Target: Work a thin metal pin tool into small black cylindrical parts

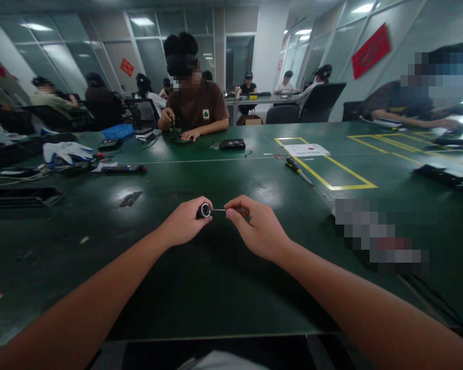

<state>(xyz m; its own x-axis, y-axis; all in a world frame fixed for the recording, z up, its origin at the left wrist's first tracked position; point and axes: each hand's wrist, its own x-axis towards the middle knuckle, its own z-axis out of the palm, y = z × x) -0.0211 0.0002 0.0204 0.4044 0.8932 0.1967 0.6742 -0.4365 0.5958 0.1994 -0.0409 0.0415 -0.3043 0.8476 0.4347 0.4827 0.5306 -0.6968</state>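
My left hand (185, 221) is closed round a short black cylinder (204, 210) with a silvery ring at its end, which looks like a small flashlight. In my right hand (256, 226) is a small screwdriver (219, 209), gripped by its brownish handle between thumb and fingers. Its thin metal shaft points left and reaches the side of the cylinder; whether the tip touches or sits in it is too small to tell. Both hands are just above the green table (224, 288), close together in front of me.
Another screwdriver (299, 170) with a black and yellow handle lies beyond my right hand. A white sheet (306, 149) lies by yellow tape. Gloves (67, 153), a blue tray (118, 131) and a black case (232, 144) are farther off. A person (200, 103) works opposite.
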